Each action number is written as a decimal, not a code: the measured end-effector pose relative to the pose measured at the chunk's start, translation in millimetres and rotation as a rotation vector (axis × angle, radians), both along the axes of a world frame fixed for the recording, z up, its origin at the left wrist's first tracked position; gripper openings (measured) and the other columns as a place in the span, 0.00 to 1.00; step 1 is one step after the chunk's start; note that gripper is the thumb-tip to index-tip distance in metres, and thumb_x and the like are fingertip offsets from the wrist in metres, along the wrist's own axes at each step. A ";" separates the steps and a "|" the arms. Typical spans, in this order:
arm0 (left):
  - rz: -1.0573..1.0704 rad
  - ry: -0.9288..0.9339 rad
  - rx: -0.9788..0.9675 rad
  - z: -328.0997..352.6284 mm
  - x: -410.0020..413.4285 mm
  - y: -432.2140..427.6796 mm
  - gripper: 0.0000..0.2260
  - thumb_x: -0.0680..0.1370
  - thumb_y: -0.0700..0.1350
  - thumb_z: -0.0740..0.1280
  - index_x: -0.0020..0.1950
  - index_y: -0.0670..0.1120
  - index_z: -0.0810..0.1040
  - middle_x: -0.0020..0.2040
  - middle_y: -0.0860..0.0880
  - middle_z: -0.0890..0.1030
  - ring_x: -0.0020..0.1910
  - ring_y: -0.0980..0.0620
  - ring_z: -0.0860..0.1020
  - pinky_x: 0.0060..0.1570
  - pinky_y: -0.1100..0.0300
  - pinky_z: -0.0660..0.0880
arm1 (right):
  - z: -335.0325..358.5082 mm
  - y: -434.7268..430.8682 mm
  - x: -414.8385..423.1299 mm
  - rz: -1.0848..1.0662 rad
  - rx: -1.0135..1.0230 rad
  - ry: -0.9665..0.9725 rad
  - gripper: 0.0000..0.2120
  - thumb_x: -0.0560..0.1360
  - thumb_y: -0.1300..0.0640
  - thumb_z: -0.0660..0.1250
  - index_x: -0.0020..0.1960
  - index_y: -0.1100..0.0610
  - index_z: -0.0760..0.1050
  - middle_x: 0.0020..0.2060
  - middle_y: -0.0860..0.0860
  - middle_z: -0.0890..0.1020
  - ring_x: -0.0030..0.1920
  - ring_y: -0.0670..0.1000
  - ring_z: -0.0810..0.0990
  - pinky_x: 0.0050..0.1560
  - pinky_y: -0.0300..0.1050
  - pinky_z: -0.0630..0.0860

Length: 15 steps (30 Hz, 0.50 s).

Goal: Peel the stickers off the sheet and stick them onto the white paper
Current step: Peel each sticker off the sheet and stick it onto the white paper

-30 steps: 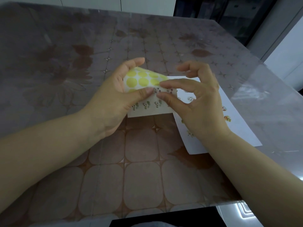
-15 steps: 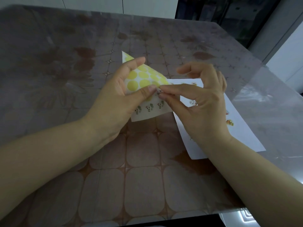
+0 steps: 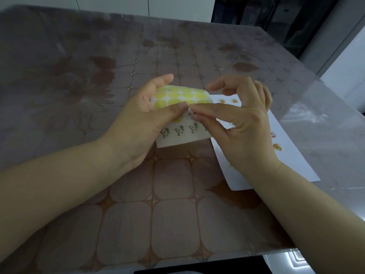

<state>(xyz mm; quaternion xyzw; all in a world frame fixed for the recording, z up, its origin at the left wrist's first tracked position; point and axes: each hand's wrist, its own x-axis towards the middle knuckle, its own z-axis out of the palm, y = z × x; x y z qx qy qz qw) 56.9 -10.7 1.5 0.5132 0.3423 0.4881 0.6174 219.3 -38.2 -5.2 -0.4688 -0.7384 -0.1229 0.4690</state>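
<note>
My left hand (image 3: 142, 123) holds the sticker sheet (image 3: 177, 135) above the table, bent over so its back with yellow circles faces me and a row of small cartoon stickers shows below. Its thumb presses the fold. My right hand (image 3: 239, 127) pinches a small sticker (image 3: 190, 112) at the fold with thumb and forefinger, right next to the left thumb. The white paper (image 3: 292, 155) lies flat under and right of my right hand, with a few stickers on it, partly hidden by that hand.
The table (image 3: 169, 224) has a brown tiled-pattern cloth under a clear cover. Its right edge runs diagonally past the white paper, its near edge lies just below my forearms. Dark cabinets stand at the back right.
The sheet has curled over more, its raised corner folded down. My right thumb and forefinger have closed tighter on the sticker at the fold. Both hands stay in about the same place.
</note>
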 end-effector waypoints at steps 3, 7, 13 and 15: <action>0.006 -0.003 -0.004 0.4 0.1 0.1 0.28 0.65 0.42 0.70 0.65 0.52 0.72 0.60 0.49 0.78 0.48 0.56 0.82 0.44 0.64 0.78 | -0.1 0.8 -0.8 -0.023 0.049 -0.050 0.04 0.73 0.53 0.70 0.46 0.49 0.84 0.49 0.53 0.80 0.49 0.53 0.73 0.56 0.53 0.62; 0.009 -0.026 -0.006 1.8 0.9 -0.7 0.27 0.66 0.42 0.70 0.65 0.51 0.72 0.62 0.49 0.77 0.47 0.57 0.82 0.43 0.64 0.77 | -0.8 0.8 -2.7 -0.038 0.091 -0.077 0.05 0.74 0.55 0.70 0.48 0.49 0.83 0.48 0.53 0.81 0.48 0.51 0.73 0.56 0.53 0.63; -0.004 -0.039 -0.006 0.4 0.2 -0.4 0.29 0.67 0.41 0.69 0.67 0.50 0.70 0.64 0.46 0.76 0.52 0.54 0.82 0.47 0.62 0.78 | -0.5 -2.1 -3.2 0.014 -0.087 0.049 0.06 0.73 0.52 0.68 0.49 0.45 0.81 0.51 0.46 0.76 0.50 0.47 0.71 0.58 0.52 0.65; 0.005 -0.048 -0.008 0.2 0.3 -0.1 0.28 0.67 0.41 0.69 0.66 0.50 0.70 0.62 0.47 0.77 0.50 0.54 0.82 0.46 0.62 0.78 | 0.5 -2.8 -1.1 0.049 -0.179 0.149 0.07 0.72 0.49 0.68 0.49 0.43 0.79 0.51 0.41 0.72 0.51 0.46 0.72 0.59 0.57 0.68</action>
